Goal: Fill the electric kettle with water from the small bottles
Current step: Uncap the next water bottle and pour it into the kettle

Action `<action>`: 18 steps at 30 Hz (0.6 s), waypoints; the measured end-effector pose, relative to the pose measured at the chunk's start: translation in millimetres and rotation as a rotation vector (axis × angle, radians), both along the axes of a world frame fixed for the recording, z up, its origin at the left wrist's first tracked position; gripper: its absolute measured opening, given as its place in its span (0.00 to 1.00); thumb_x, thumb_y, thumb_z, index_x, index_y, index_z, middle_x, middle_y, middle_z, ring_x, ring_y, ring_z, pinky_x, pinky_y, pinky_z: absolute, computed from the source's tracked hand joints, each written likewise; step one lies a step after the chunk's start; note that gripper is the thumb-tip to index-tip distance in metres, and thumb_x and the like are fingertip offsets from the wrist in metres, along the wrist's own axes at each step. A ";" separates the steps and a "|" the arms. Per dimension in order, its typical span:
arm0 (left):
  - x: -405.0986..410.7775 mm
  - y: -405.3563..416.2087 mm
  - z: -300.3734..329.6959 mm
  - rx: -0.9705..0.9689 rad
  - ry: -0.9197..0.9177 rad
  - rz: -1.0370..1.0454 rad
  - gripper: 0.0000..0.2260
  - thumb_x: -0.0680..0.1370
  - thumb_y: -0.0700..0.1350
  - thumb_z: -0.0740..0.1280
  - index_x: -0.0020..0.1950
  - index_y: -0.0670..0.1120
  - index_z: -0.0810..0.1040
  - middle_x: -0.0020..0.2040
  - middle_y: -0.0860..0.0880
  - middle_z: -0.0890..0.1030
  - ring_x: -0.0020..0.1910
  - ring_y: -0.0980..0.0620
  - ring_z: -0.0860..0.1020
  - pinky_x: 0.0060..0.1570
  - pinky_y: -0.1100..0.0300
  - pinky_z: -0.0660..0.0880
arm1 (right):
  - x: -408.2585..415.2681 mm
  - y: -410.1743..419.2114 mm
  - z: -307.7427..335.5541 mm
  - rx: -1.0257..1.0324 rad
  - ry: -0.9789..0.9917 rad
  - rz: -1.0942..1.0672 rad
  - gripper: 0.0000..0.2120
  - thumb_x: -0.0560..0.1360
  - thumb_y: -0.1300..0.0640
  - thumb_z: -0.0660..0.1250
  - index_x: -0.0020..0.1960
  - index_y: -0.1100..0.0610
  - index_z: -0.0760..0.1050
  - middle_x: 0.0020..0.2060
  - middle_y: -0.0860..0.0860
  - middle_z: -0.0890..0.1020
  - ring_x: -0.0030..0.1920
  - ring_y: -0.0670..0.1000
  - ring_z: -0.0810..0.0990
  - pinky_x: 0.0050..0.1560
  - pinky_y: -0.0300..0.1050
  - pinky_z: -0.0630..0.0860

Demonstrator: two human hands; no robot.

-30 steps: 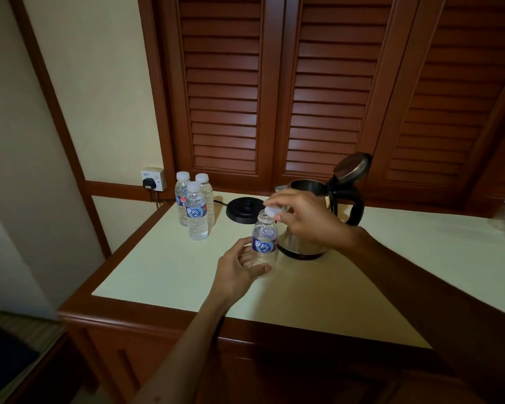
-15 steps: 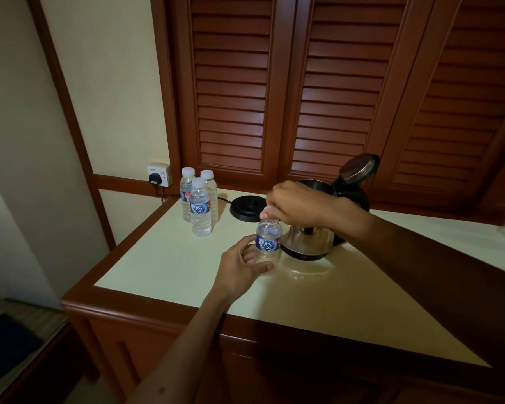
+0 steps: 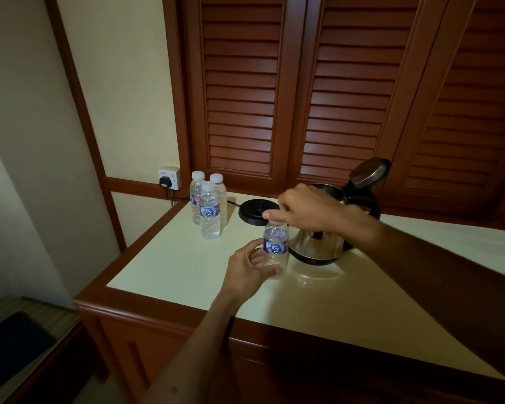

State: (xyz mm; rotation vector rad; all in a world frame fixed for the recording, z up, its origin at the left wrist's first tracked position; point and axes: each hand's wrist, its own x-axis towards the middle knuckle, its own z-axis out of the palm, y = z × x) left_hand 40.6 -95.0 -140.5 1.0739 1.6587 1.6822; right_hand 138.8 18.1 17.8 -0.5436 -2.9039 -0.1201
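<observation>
Curled round the lower body of the small bottle (image 3: 275, 246), the left hand (image 3: 250, 272) steadies it upright on the countertop (image 3: 172, 266); the right hand (image 3: 306, 209) pinches its cap (image 3: 270, 214). Just beside stands the kettle (image 3: 318, 246), lid raised.

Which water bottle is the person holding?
The bottle right beside the kettle. The left hand holds it and the right hand grips its cap. The three other bottles stand untouched near the wall socket.

held bottle (image 3: 275, 246) left of kettle (image 3: 318, 243) | base (image 3: 257, 212) behind | three bottles (image 3: 209, 212) far left
</observation>
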 end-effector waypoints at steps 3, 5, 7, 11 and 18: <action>-1.3 -0.2 0.7 -0.019 -0.006 0.007 0.26 0.65 0.35 0.80 0.61 0.47 0.81 0.50 0.48 0.86 0.51 0.48 0.84 0.55 0.49 0.81 | 8.3 8.4 10.6 -0.172 -0.086 0.200 0.15 0.75 0.43 0.66 0.55 0.51 0.78 0.46 0.43 0.80 0.41 0.40 0.77 0.43 0.41 0.74; -2.0 0.9 0.5 -0.021 -0.011 -0.002 0.26 0.65 0.35 0.80 0.60 0.47 0.81 0.50 0.48 0.86 0.51 0.48 0.84 0.54 0.51 0.81 | 7.5 11.1 11.3 -0.203 -0.123 0.238 0.11 0.76 0.50 0.67 0.57 0.52 0.78 0.51 0.44 0.80 0.45 0.38 0.77 0.47 0.37 0.73; -2.4 2.0 -0.2 -0.014 -0.013 -0.003 0.25 0.65 0.34 0.80 0.59 0.47 0.81 0.49 0.47 0.86 0.50 0.46 0.84 0.53 0.53 0.82 | 2.7 8.3 9.4 -0.166 -0.134 0.226 0.05 0.76 0.51 0.67 0.47 0.52 0.78 0.44 0.47 0.80 0.44 0.44 0.78 0.46 0.46 0.76; -0.1 2.8 1.4 0.003 -0.001 0.011 0.23 0.66 0.33 0.79 0.59 0.47 0.82 0.47 0.49 0.86 0.46 0.53 0.84 0.49 0.60 0.81 | -5.2 0.3 5.6 0.094 -0.163 0.076 0.19 0.77 0.41 0.60 0.40 0.57 0.73 0.34 0.50 0.73 0.36 0.54 0.74 0.36 0.50 0.73; 1.6 -0.4 2.9 0.016 0.042 0.015 0.23 0.67 0.35 0.78 0.59 0.49 0.82 0.49 0.52 0.86 0.49 0.52 0.84 0.52 0.57 0.81 | -11.6 -9.3 -22.5 0.215 0.124 -0.013 0.18 0.79 0.42 0.57 0.46 0.57 0.73 0.40 0.53 0.79 0.37 0.52 0.73 0.36 0.45 0.65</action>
